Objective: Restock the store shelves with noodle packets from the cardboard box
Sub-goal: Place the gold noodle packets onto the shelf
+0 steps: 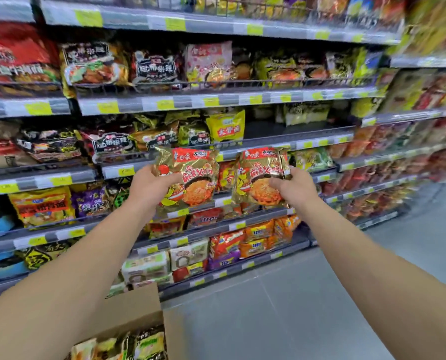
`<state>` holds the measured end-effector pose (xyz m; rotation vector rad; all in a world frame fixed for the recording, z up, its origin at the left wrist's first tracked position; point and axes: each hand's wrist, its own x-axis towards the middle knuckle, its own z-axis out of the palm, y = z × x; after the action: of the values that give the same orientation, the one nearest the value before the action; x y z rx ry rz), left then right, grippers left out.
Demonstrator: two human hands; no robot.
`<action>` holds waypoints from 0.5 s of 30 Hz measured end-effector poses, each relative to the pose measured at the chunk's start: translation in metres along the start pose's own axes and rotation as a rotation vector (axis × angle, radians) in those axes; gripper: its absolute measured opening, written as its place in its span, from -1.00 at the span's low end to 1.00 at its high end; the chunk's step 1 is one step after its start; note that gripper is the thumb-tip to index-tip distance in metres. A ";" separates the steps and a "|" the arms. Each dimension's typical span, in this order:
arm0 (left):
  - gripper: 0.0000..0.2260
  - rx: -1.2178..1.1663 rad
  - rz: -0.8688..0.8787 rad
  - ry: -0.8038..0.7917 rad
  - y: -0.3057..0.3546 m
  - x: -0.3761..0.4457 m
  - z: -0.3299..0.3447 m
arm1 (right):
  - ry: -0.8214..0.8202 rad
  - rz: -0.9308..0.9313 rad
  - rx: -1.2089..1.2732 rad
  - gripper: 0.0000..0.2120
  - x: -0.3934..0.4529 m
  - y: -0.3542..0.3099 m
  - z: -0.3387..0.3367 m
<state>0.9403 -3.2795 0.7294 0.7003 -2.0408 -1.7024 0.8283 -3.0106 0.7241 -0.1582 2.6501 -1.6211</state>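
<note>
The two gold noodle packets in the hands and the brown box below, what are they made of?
The left gold noodle packet and right gold noodle packet look like thin metallised plastic film: shiny, crinkled, catching light in bright patches. It could be foil-lined; the view cannot settle that. The cardboard box looks like plain brown cardboard: matte, flat, with a stiff straight flap edge.

From my feed the aisle is brightly, evenly lit from overhead, glare flashing off the gold packets (188, 178) and shelf edges (216, 100), while motion blur smears the labels and wide-angle distortion bows the frame's edges.
</note>
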 end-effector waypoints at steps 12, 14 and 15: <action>-0.35 0.003 0.174 0.013 0.087 0.045 0.096 | 0.128 -0.116 0.041 -0.39 0.112 -0.022 -0.097; -0.47 -0.021 0.205 0.043 0.097 0.068 0.108 | 0.145 -0.145 0.061 -0.40 0.135 -0.036 -0.104; -0.46 -0.033 0.217 0.054 0.101 0.080 0.115 | 0.170 -0.153 0.068 -0.42 0.149 -0.043 -0.107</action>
<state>0.7961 -3.2235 0.8058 0.4883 -1.9683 -1.5732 0.6749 -2.9508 0.8148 -0.2375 2.7629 -1.8470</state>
